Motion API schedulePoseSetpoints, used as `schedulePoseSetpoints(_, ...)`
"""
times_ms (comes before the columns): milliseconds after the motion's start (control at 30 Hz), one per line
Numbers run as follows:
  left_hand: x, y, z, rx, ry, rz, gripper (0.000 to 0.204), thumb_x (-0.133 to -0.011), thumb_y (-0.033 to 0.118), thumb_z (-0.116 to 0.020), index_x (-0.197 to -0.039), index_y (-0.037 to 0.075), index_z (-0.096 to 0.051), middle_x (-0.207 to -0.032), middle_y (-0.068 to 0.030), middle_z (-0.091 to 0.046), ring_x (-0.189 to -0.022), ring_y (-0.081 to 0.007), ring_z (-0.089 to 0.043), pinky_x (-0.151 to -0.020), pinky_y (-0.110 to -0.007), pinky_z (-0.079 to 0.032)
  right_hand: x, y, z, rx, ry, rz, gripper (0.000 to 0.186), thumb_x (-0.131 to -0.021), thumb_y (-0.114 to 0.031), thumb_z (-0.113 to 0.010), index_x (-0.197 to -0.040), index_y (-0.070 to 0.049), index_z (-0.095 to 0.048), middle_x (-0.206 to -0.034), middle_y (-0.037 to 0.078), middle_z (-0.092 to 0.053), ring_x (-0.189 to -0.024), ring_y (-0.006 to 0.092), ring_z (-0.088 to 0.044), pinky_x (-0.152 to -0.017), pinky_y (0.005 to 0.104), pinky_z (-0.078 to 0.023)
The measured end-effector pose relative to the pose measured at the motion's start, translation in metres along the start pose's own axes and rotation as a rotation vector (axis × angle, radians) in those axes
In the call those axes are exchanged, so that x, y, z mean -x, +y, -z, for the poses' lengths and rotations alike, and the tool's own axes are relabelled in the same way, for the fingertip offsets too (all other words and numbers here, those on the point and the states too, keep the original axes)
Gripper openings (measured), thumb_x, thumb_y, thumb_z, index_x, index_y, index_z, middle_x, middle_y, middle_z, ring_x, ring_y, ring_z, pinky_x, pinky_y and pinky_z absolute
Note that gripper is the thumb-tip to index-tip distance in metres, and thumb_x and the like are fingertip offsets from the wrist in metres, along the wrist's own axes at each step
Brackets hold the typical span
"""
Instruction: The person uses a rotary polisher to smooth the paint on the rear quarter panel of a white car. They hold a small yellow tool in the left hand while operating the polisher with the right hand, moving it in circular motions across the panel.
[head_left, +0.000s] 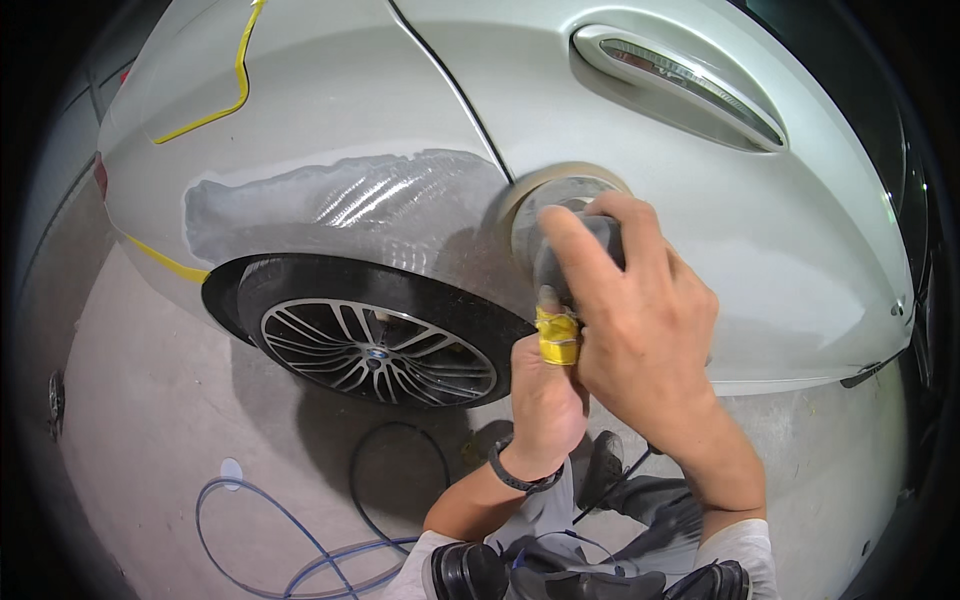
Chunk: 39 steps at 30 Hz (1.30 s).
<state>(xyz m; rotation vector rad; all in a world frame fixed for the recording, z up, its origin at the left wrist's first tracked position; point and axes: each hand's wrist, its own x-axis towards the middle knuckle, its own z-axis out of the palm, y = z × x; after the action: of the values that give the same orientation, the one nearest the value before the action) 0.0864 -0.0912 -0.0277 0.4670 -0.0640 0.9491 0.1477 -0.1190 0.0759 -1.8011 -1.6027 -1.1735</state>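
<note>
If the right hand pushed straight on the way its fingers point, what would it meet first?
The right hand would first press on the round sander already in its grip; beyond that, probably the pale car door, though depth is unclear.

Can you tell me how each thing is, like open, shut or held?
Sander: against the car, held; can't tell if it's running
Left hand: gripping the sander's lower part
Right hand: curled over the sander
Door: shut
Grey patch: scuffed
Yellow tape: stuck on
Wheel: on the car
Hose: loosely looped on the floor
White disc: lying flat
</note>
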Motion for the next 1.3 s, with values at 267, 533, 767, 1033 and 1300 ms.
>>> schedulePoseSetpoints(267, -0.022, 0.007, -0.002, -0.051, 0.002, -0.024, 0.032, -0.116, 0.028, -0.057, -0.107, 0.001, -0.072, -0.097, 0.0012, -0.071, -0.083, -0.004, -0.061, -0.069, -0.023, -0.046, -0.023, -0.003, 0.0, 0.042, -0.18, -0.059, 0.052, -0.077, -0.007, -0.081, -0.126, -0.022, -0.069, -0.122, 0.011, -0.067, -0.079, 0.0336, -0.074, -0.064, 0.0436, -0.058)
schedulePoseSetpoints(533, -0.027, 0.007, 0.024, -0.17, -0.135, 0.017, 0.041, -0.117, 0.035, -0.053, -0.139, 0.001, -0.061, -0.132, -0.0054, -0.069, -0.119, -0.0146, -0.067, -0.102, -0.034, -0.053, -0.028, -0.003, 0.001, -0.005, -0.193, -0.099, 0.052, -0.074, -0.004, -0.08, -0.124, -0.02, -0.072, -0.119, 0.01, -0.069, -0.08, 0.0339, -0.073, -0.065, 0.0435, -0.057)
schedulePoseSetpoints(767, -0.029, 0.005, 0.022, -0.124, -0.134, 0.021, 0.036, -0.116, 0.033, -0.055, -0.125, 0.0, -0.067, -0.115, -0.0041, -0.073, -0.102, -0.0114, -0.069, -0.087, -0.03, -0.055, -0.032, -0.003, -0.001, -0.015, -0.166, -0.062, 0.039, -0.079, -0.011, -0.078, -0.116, -0.022, -0.071, -0.116, 0.012, -0.069, -0.074, 0.034, -0.074, -0.052, 0.0451, -0.055)
schedulePoseSetpoints(1033, -0.033, 0.02, 0.001, -0.177, -0.128, 0.059, 0.042, -0.118, 0.031, -0.055, -0.099, -0.003, -0.071, -0.09, 0.0028, -0.069, -0.076, -0.003, -0.056, -0.067, -0.024, -0.047, -0.035, -0.001, -0.001, -0.004, -0.172, -0.112, 0.04, -0.08, -0.01, -0.078, -0.117, -0.022, -0.07, -0.119, 0.012, -0.069, -0.073, 0.0352, -0.073, -0.055, 0.0457, -0.055)
schedulePoseSetpoints(1300, -0.035, 0.018, 0.027, -0.184, -0.182, 0.078, 0.036, -0.116, 0.034, -0.056, -0.123, 0.0, -0.068, -0.111, -0.0018, -0.072, -0.096, -0.0084, -0.067, -0.081, -0.028, -0.054, -0.028, -0.006, -0.003, -0.055, -0.109, -0.073, 0.04, -0.081, -0.009, -0.077, -0.119, -0.021, -0.071, -0.119, 0.012, -0.068, -0.073, 0.0357, -0.073, -0.055, 0.0453, -0.055)
